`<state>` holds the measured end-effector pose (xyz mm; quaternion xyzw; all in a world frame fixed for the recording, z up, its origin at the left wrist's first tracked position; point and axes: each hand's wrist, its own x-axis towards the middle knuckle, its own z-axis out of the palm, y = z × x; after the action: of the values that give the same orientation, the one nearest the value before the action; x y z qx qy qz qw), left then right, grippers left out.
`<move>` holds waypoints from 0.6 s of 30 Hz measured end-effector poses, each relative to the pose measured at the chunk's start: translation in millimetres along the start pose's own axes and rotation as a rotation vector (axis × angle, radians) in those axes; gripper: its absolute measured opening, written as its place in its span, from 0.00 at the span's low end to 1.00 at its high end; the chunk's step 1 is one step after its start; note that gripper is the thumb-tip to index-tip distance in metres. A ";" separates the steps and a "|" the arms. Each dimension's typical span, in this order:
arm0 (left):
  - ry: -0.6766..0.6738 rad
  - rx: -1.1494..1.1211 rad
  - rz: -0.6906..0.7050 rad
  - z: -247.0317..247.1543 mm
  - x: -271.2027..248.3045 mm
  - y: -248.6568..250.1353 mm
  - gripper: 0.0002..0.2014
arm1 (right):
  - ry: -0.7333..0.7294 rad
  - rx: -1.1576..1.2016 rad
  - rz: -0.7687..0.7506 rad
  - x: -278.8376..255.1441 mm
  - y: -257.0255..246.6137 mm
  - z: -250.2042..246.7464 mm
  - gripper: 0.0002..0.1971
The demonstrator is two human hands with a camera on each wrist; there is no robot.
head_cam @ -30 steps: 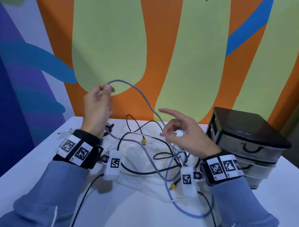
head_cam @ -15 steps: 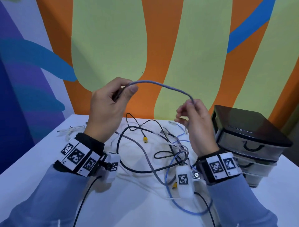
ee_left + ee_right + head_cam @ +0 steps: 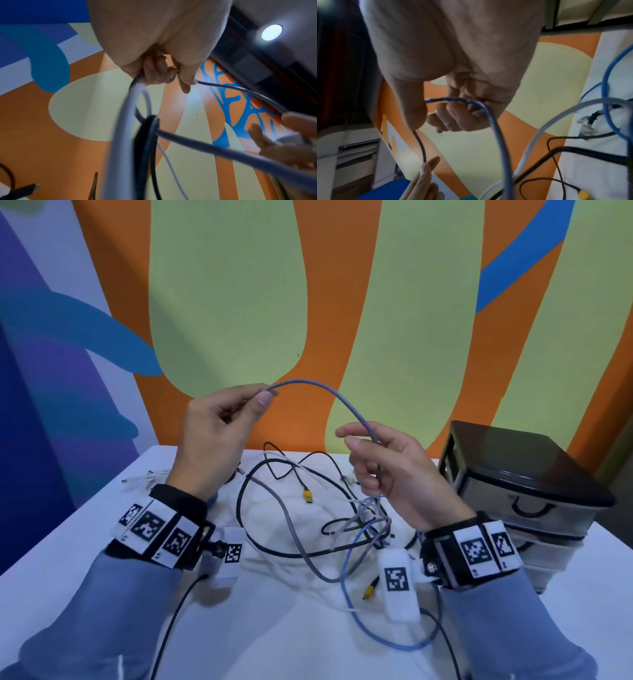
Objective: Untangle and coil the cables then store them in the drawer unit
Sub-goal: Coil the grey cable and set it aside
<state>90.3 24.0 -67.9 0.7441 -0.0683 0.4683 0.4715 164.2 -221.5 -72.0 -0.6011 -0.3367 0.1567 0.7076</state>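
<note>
A grey-lilac cable [image 3: 337,397] arches in the air between both hands above the table. My left hand [image 3: 219,433] pinches one part of it between thumb and forefinger, with more of the same cable [image 3: 126,121] hanging from its curled fingers. My right hand [image 3: 383,463] has its fingers curled round the other part of the cable [image 3: 488,112], which runs down into the tangle [image 3: 363,518] of black, grey and blue cables on the white table [image 3: 85,542]. The dark drawer unit [image 3: 520,481] stands at the right, its drawers shut.
A black cable with a yellow plug [image 3: 308,496] lies mid-table; a second yellow plug [image 3: 369,590] lies near my right wrist. A blue cable [image 3: 387,642] loops toward the front edge. Thin white cables [image 3: 144,479] lie at the far left. A painted wall stands behind.
Both hands have shifted along the raised cable: the left moved right and now pinches it with fingertips, the right dropped a little and the arch between them became taller.
</note>
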 end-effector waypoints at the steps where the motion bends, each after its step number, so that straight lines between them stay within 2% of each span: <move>1: -0.018 0.010 0.029 2.8 -1.7 0.5 0.09 | -0.030 -0.009 -0.003 -1.5 -1.8 3.4 0.15; 5: -0.157 -0.047 0.094 15.6 -8.5 5.2 0.10 | -0.070 -0.179 0.005 -2.6 3.9 17.8 0.18; 9: -0.207 -0.149 0.065 17.5 -9.9 16.8 0.10 | -0.055 -0.638 -0.024 7.2 37.4 25.1 0.34; 11: -0.216 -0.168 0.042 13.1 -8.7 16.4 0.10 | -0.060 -0.745 0.018 11.9 47.8 21.0 0.39; 15: -0.287 -0.166 0.049 8.4 -7.8 14.8 0.11 | -0.166 -0.677 0.180 17.3 57.0 15.2 0.33; 16: -0.297 -0.158 0.046 9.1 -8.0 15.8 0.12 | -0.201 -0.646 0.196 18.6 60.8 14.7 0.29; 18: -0.296 -0.102 0.034 8.8 -7.7 17.5 0.13 | -0.201 -0.726 0.155 21.3 65.3 14.4 0.13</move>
<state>82.1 5.0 -63.7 0.7790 -0.1734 0.3572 0.4854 182.0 -182.5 -127.6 -0.8179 -0.3914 0.1386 0.3982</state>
